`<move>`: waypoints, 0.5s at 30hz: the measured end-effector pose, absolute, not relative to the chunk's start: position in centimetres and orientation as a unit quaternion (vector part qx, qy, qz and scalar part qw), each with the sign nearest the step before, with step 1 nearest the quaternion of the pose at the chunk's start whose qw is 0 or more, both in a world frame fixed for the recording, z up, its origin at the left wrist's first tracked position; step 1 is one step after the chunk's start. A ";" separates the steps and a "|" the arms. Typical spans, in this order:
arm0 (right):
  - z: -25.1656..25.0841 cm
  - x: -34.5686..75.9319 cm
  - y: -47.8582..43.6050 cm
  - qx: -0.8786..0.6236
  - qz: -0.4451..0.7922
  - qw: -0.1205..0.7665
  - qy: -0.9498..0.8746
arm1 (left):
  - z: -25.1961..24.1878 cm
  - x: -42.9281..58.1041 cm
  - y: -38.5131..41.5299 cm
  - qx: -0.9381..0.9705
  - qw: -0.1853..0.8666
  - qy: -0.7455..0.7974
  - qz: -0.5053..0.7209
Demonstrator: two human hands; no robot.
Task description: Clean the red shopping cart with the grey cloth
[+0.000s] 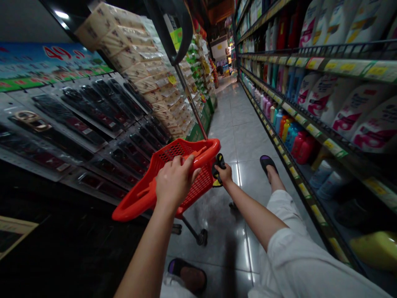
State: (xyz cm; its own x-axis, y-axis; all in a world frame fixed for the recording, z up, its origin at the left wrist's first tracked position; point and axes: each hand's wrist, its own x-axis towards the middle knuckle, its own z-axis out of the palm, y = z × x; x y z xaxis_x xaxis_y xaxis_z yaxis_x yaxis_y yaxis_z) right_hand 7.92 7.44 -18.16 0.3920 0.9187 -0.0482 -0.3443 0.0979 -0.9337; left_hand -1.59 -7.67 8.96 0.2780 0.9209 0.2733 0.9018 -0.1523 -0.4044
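A red plastic shopping basket on wheels (194,192) stands tilted in the aisle, its long metal pole rising to a black grip (182,31) at the top. My left hand (173,180) is closed over the basket's near rim, fingers curling inward and thumb on the right. Just beyond the basket's right end, my right hand (223,171) is closed on a black object with a yellow part (218,163); its kind is not clear. Little of the basket's inside shows, as my left hand covers part of it.
Packaged belts (83,111) hang on a rack at left, with stacked cartons (133,54) behind. Shelves (288,107) of bottles (356,111) line the right side. My sandalled feet (269,165) are on the grey tiled floor (228,107), which runs on down the aisle.
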 end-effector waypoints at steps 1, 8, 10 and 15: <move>-19.3 7.6 7.2 -0.497 0.470 0.671 -0.287 | 9.0 -1.6 -7.7 -0.757 0.251 -0.602 0.024; -24.9 6.0 5.5 -0.550 0.493 0.629 -0.243 | 9.0 -2.2 -8.1 -0.757 0.257 -0.600 0.023; -25.9 6.0 5.3 -0.561 0.502 0.615 -0.233 | 9.1 -2.3 -8.3 -0.758 0.261 -0.597 0.022; -27.2 6.2 5.3 -0.583 0.518 0.585 -0.221 | 9.3 -2.1 -9.0 -0.760 0.264 -0.593 0.016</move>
State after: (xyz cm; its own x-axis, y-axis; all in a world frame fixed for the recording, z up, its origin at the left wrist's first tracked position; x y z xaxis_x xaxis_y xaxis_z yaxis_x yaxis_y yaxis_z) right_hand 6.20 5.31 -27.16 0.3655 0.8643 -0.3454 -0.3486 -0.2170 -0.9118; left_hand -2.11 -9.02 9.25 0.2952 0.9106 0.2892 0.8938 -0.1564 -0.4202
